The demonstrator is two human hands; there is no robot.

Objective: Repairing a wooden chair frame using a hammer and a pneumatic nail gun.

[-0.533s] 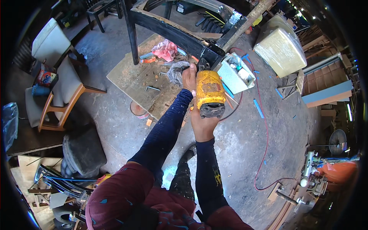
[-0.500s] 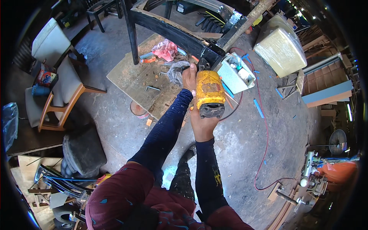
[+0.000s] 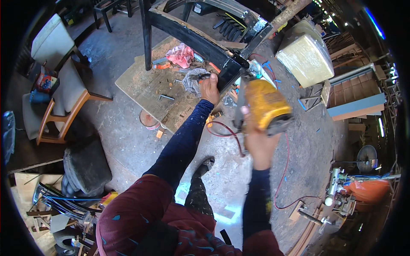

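My right hand grips a yellow and black air nail gun, smeared by motion, to the right of the black wooden chair frame. A dark red air hose loops beneath the tool. My left hand is closed beside the black end of the frame's near leg. Something dark pokes out to the left of its fingers, too small to name. Below the frame, a grey rag and a pink-red cloth lie on a wooden board.
An L-shaped metal piece and wood scraps lie on the board, with a round tin beside it. A pale box with tools stands behind the nail gun. Chairs are at left, a wrapped block and a fan at right.
My right hand has swung the nail gun to the right, away from the chair leg and my left hand. The red hose now shows beneath the tool. My left hand stays by the leg.
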